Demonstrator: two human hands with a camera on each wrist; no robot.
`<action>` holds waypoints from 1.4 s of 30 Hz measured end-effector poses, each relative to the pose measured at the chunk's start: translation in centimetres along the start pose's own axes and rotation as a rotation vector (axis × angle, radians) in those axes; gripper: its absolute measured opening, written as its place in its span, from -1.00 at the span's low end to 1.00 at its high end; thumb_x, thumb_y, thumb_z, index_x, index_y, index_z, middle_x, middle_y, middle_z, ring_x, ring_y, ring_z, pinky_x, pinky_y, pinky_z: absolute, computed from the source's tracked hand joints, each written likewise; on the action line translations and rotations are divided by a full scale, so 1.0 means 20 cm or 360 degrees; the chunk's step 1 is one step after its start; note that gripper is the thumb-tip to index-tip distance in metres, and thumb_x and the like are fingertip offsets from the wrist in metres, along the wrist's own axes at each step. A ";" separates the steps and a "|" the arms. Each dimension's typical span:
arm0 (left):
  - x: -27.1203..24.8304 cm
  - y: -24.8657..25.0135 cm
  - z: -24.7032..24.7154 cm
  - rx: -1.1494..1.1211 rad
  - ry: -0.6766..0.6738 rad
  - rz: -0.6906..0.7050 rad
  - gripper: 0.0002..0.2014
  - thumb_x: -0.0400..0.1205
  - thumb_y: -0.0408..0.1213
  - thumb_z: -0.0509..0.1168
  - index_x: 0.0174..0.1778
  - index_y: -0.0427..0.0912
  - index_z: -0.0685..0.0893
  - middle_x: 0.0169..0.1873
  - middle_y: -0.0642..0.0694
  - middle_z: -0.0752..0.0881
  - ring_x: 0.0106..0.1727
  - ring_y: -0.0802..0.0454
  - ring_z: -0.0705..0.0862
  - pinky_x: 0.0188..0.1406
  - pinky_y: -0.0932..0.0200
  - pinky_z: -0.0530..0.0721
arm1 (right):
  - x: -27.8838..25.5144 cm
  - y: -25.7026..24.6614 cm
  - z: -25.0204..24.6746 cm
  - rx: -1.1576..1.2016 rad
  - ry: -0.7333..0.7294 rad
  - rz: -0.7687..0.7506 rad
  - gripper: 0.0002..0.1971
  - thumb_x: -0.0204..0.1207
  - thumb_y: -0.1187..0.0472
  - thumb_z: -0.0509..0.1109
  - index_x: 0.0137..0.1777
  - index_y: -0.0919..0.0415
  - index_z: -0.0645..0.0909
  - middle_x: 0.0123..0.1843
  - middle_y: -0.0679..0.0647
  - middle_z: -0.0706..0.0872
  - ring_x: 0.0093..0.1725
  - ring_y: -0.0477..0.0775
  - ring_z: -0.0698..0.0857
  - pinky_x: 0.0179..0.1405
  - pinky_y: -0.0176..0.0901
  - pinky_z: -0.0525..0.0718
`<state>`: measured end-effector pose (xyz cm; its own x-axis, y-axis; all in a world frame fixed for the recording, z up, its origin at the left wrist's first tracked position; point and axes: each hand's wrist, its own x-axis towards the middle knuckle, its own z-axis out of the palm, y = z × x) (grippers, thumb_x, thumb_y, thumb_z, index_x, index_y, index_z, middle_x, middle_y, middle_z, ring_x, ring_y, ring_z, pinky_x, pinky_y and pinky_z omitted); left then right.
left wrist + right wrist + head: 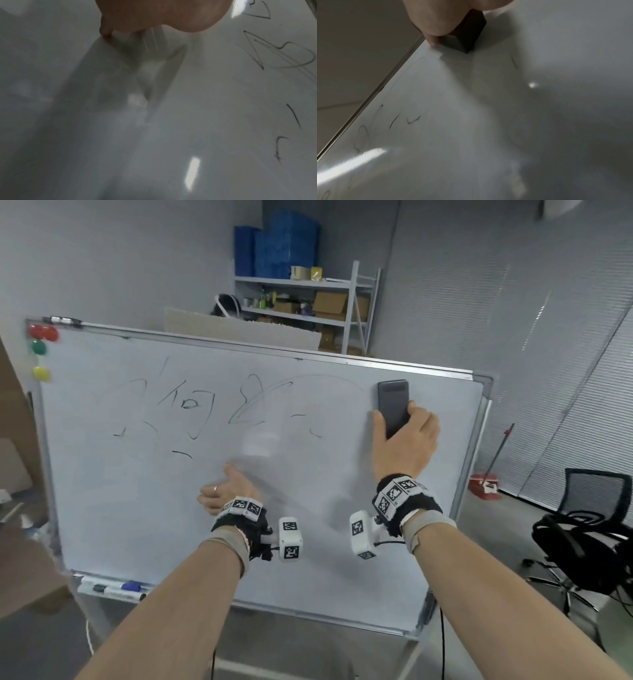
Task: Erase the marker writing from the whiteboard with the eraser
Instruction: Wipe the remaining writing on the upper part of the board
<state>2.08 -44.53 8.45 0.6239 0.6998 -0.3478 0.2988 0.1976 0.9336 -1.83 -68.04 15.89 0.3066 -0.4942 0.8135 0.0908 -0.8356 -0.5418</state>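
— Dark grey plastic, that eraser (393, 405); gripped at its lower end by the right hand (406, 440), thumb on one long side and fingers wrapped round the other, face flat on the whiteboard (137, 525).

— Where exactly?

— Above the right wrist, close to the board's upper corner on that side. Probably light and stiff, with a soft wiping face underneath, hidden here. Best held by the two long sides, as now; hard to drop, nothing fragile.

— And the left hand (227, 491)?

— Open, fingers loosely spread, resting against the bare board below the writing. Holding nothing. Likely steadying the board.

— Writing?

— Black marker strokes (188, 405) up and outward from the left hand, plus a few stray dashes between the two hands. Faint smears around the eraser.

— Edges to mind?

— Metal frame (481, 392) just beyond the right hand, so little room outward or upward there. Plenty of open board toward the left hand. Coloured magnets (41, 350) at the far corner past the left hand, markers (113, 589) in the tray below it: both well apart from the writing.
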 end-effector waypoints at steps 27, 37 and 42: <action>-0.21 -0.17 0.19 0.0029 0.0156 0.0179 -0.25 0.65 0.02 0.21 0.70 -0.26 0.16 0.72 -0.16 0.13 0.70 -0.20 0.15 0.59 0.05 0.14 | -0.33 0.45 -0.29 -0.0164 -0.0308 0.0325 -0.39 0.51 -0.23 0.50 0.24 0.29 0.48 0.20 0.17 0.52 0.16 0.25 0.56 0.03 0.20 0.69; 0.10 0.04 0.00 -0.0099 0.0275 0.0107 -0.30 0.63 -0.06 0.21 0.65 -0.32 0.23 0.69 -0.24 0.17 0.65 -0.27 0.20 0.65 -0.03 0.10 | -0.12 -0.09 0.03 0.0016 -0.0127 -0.0009 -0.41 0.45 -0.24 0.51 0.20 0.25 0.56 0.10 0.17 0.61 0.09 0.27 0.59 0.03 0.10 0.56; 0.18 0.11 -0.04 -0.0146 0.0249 -0.0007 -0.32 0.65 0.00 0.19 0.61 -0.36 0.29 0.65 -0.26 0.23 0.63 -0.26 0.25 0.63 -0.05 0.13 | 0.02 -0.32 0.18 0.0038 -0.0031 -0.0073 -0.45 0.40 -0.26 0.51 0.17 0.17 0.59 0.04 0.13 0.62 0.06 0.25 0.58 0.03 0.08 0.45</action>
<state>4.48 -41.06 9.39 0.5006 0.7957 -0.3410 0.2295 0.2578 0.9385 1.05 -62.00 19.00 0.3197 -0.4505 0.8336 0.1276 -0.8513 -0.5090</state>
